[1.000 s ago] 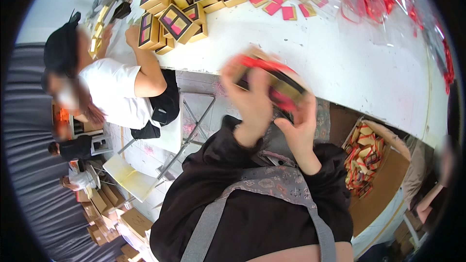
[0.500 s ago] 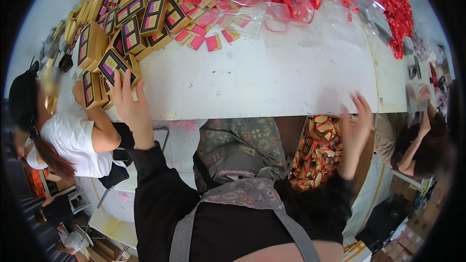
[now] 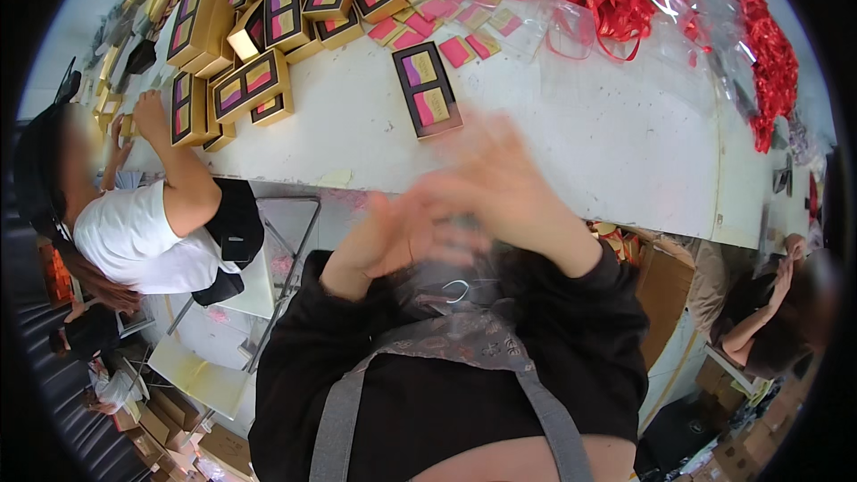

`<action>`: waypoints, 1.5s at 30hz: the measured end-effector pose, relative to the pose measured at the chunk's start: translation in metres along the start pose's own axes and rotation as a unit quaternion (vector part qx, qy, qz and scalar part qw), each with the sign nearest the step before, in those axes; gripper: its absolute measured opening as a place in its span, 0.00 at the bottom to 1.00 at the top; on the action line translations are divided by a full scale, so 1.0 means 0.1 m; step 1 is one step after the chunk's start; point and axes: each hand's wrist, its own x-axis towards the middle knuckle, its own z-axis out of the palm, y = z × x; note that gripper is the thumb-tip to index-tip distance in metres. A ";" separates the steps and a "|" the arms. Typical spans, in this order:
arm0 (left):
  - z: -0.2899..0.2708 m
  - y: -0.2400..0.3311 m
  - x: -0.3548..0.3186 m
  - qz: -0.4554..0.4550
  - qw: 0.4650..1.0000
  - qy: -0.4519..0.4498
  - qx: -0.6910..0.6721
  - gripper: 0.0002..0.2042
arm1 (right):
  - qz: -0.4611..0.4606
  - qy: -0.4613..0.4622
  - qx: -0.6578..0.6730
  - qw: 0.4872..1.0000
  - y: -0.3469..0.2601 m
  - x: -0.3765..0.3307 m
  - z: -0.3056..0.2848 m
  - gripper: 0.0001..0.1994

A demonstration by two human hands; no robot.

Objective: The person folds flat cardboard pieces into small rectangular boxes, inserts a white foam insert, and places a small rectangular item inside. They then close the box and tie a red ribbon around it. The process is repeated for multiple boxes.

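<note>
An open gold box (image 3: 424,89) with a black inner frame lies by itself on the white table; its two windows show purple-and-gold and pink-and-gold pieces. Just below its lower edge, my right hand (image 3: 500,174) reaches across, its fingers smeared by motion. My left hand (image 3: 388,236) is in front of the table edge, close under the right one, its fingers blurred and pointing right. Something hazy with a pale curved line (image 3: 457,291) shows below the hands against my apron; I cannot make out what it is. Whether either hand holds anything is hidden by the blur.
Gold boxes (image 3: 254,89) are piled at the left, beside loose pink-and-gold packets (image 3: 457,52). Red ribbons (image 3: 611,4) and clear plastic bags lie at the back. A cardboard carton (image 3: 665,290) stands under the table at right. Co-workers sit at left (image 3: 134,241) and right.
A gold box now lies apart from the pile, in front of me. My left hand has left the pile, and both hands have come together near the middle. The view has shifted.
</note>
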 end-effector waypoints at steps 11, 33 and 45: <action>-0.23 0.81 -0.22 0.473 0.864 0.123 -0.121 0.41 | 0.254 0.148 -0.014 0.956 -0.22 0.04 0.61 0.29; -0.10 0.18 0.05 0.395 0.905 0.153 -0.035 0.37 | 0.103 0.220 0.146 0.959 -0.81 -0.46 0.41 0.27; 0.36 -0.12 0.10 0.518 0.826 0.218 0.031 0.37 | 0.182 0.326 0.008 0.927 -1.15 -0.62 0.37 0.27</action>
